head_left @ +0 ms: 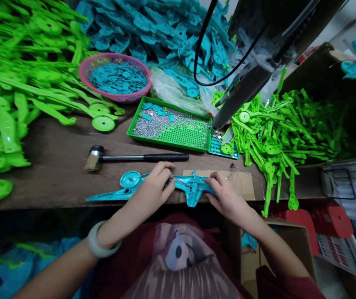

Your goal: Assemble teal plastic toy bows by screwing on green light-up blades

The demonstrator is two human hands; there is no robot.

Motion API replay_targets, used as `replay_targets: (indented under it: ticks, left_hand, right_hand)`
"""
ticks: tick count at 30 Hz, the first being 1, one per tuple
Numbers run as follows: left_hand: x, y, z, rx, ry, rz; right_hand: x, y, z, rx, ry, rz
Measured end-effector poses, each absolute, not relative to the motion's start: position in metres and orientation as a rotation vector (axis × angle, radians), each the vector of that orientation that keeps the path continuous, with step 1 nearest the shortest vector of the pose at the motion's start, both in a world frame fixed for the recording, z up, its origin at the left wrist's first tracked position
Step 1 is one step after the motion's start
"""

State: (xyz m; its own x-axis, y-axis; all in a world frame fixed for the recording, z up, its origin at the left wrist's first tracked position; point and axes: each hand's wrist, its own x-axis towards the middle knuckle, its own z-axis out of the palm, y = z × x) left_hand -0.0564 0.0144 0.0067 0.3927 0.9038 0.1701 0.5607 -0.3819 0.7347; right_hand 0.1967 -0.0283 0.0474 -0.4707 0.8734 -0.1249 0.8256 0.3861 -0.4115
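A long teal plastic part (193, 187) lies flat along the near edge of the wooden table (59, 174), its round end pointing left and its middle resting on a piece of cardboard (248, 185). The left hand (154, 187) lies over the part, fingers curled down and clasping it. The right hand (226, 198) is at the part's right end, fingers bent and pinching it. Thin red and blue wires (181, 181) run along the part between the two hands.

Just behind the hands lies a mallet (134, 158) with a black grip. Farther back sits a green tray (178, 135) of small metal screws, with a pink basket (84, 70) of teal pieces to its left. Heaps of green plastic parts (16, 83) lie on the left.
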Motion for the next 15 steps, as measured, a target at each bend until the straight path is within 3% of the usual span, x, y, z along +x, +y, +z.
replay_targets:
  ticks: [4, 11, 15]
  left_hand:
    - [-0.057, 0.015, 0.004, 2.111, 1.231, 0.716]
    - [-0.059, 0.015, 0.002, 2.122, 1.204, 0.712]
    - [-0.057, 0.017, 0.003, 2.099, 1.223, 0.729]
  right_hand:
    - [0.2, -0.035, 0.051, -1.631, -2.636, 0.455]
    - [0.209, -0.015, 0.062, -1.44, -2.298, 1.04]
    - [0.205, -0.01, 0.047, -1.559, -2.4, 0.77]
